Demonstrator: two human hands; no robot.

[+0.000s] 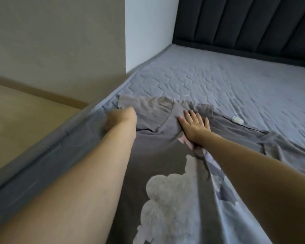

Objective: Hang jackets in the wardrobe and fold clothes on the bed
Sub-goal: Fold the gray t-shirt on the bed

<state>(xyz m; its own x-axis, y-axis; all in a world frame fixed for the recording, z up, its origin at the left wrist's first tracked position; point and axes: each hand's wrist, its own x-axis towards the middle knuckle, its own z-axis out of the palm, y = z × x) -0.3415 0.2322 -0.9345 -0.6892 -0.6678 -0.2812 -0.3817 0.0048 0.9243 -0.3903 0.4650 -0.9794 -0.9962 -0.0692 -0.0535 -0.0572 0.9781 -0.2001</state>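
Observation:
A grey-brown T-shirt (158,155) with a pale cloud-like print lies spread on the bed (218,81), its collar toward the headboard. My left hand (120,118) is curled at the shirt's left sleeve near the mattress edge; its fingers are hidden, so what it grips is unclear. My right hand (195,125) lies flat with fingers spread, pressing the shirt just below the collar. A white label (238,120) shows at the neckline to the right.
The grey quilted mattress stretches away to a dark padded headboard (245,25). A wall (60,41) and a white pillar (148,32) stand close on the left, with tan floor (25,111) below the bed's left edge.

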